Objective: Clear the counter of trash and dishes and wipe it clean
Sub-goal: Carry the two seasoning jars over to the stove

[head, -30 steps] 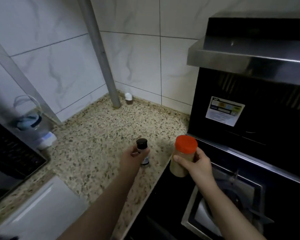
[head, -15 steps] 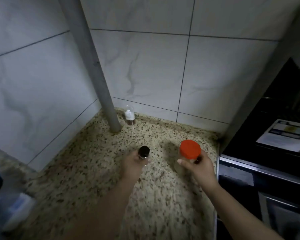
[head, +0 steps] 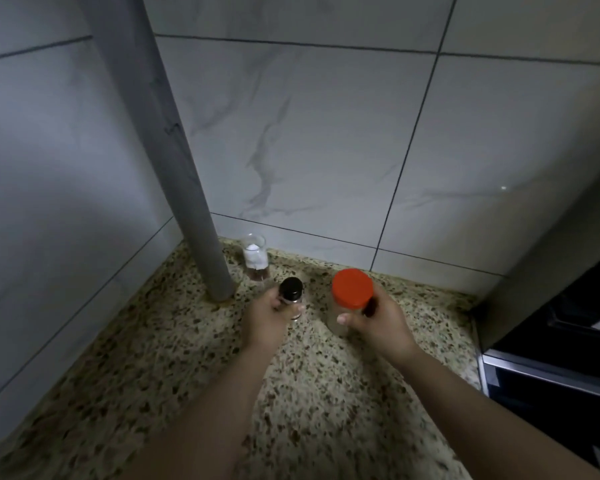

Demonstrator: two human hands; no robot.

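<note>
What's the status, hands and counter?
Left hand shut on black-capped bottle. Right hand shut on red-lidded jar. Small glass jar beside pipe ahead, in counter corner.

The counter (head: 326, 393) was beige granite speckled with brown and black. The wall tiles (head: 309, 133) were white marble with grey veins and dark grout. The pipe (head: 174, 150) was plain grey. One jar (head: 349, 303) had an orange-red lid over tan contents; the small bottle (head: 291, 296) wore a black cap.

Grey pipe (head: 174, 174) in tiled corner; black stove (head: 561, 362) at right.
</note>
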